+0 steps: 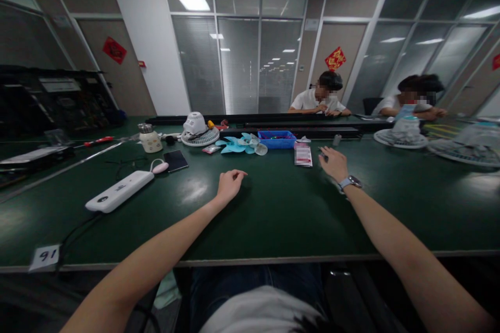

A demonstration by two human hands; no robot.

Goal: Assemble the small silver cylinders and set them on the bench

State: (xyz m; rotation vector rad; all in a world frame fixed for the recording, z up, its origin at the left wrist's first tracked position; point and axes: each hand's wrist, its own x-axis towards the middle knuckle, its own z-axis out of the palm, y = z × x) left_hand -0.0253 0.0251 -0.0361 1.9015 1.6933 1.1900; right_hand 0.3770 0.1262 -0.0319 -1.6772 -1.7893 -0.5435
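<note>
My left hand (231, 184) rests on the green table (273, 218) left of centre, its fingers drawn together and pointing right, with nothing visible in them. Farther right is my right hand (335, 164), its fingers bent and apart over the table. A small dark thing shows by its fingertips, too small to make out. Just left of this hand lies a pink and white packet (303, 154). Beyond my hands are light-blue fan blades (238, 143) and a blue tray (277, 139) with small parts. Part of a clear object shows under my right wrist, which wears a watch (353, 181).
A white power strip (121, 191), a dark phone (175, 161) and a pale bottle (150, 138) stand or lie at left. A white fan base (199, 132) is behind them. Two people sit across the table, near white fan parts (402, 132) at right.
</note>
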